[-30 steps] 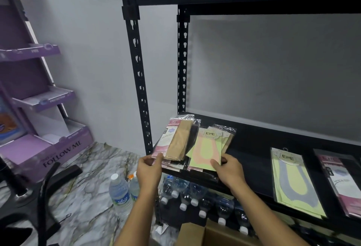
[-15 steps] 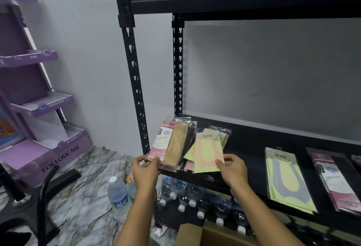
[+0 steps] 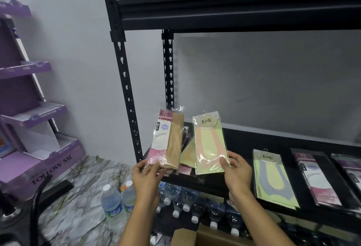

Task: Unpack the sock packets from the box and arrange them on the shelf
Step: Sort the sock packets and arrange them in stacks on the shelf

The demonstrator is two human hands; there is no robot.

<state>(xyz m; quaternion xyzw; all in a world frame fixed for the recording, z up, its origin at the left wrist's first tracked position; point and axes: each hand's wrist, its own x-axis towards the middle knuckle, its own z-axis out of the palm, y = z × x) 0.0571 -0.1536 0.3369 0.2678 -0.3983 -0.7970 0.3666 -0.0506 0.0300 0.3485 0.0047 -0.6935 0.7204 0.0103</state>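
My left hand [image 3: 145, 175] grips the bottom of a pink and beige sock packet [image 3: 168, 138], held upright at the shelf's left end. My right hand [image 3: 235, 169] pinches the lower edge of a green packet with peach socks [image 3: 210, 142], held upright beside it. Behind and between them, more packets [image 3: 186, 155] lie on the black shelf [image 3: 242, 146]. Further right on the shelf lie a green and grey packet [image 3: 272, 177] and a pink packet [image 3: 316, 177]. The cardboard box [image 3: 187, 236] shows at the bottom edge.
Black metal uprights [image 3: 127, 89] frame the shelf on the left, and an upper shelf [image 3: 234, 11] spans overhead. Water bottles [image 3: 113, 206] stand on the marble floor, and several more lie under the shelf [image 3: 195, 204]. A purple cardboard display stand [image 3: 29, 128] stands at left.
Both hands have lifted their packets off the pile and drawn them apart, so the two now stand separate and more upright. The view has moved closer to the shelf.
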